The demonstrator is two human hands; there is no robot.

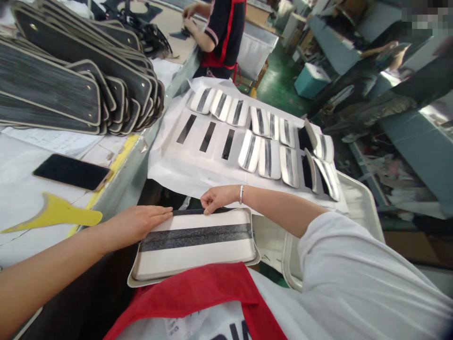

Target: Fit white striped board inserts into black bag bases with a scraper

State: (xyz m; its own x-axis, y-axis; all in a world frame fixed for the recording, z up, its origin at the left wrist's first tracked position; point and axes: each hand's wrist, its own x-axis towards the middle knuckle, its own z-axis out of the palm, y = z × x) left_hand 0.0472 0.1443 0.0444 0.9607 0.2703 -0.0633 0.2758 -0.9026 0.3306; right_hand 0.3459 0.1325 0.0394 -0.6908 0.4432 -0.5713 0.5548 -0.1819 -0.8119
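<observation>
A white rectangular panel [215,245] with a dark grey lengthwise strip lies tilted in front of my body, against the red apron edge. Its rim curls up at the near corners, and a dark band runs along the far edge. My left hand [143,222] rests on the far left corner with its fingers stretched out together. At the middle of the far edge, my right hand [220,197] is curled, its thumb on the dark band and its fingers folded over that edge. The undersides of the fingers are hidden.
Several smaller white pieces with grey strips [271,158] lie on a white sheet [170,160] beyond my hands. On the left table are a phone [72,171], a yellow scraper [58,215] and stacked dark panels [46,85]. A co-worker [226,35] stands at the back.
</observation>
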